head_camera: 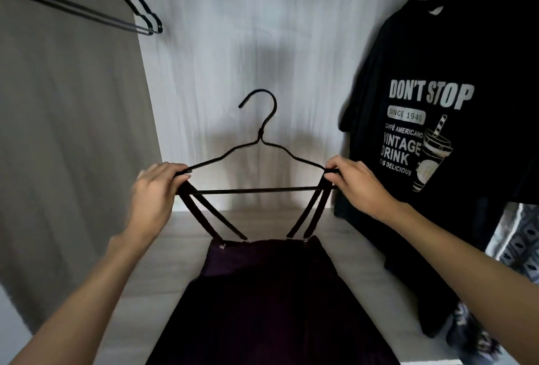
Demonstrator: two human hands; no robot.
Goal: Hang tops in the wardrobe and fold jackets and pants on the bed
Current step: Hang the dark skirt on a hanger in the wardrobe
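Both hands (159,189) (357,186) grip hanger (259,189) ends; strap top (268,300) hangs below.

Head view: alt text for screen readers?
Left hand and right hand each pinch an end of a black hanger carrying a dark strappy top, inside a wardrobe. Black printed T-shirt hangs right; empty hangers upper left.
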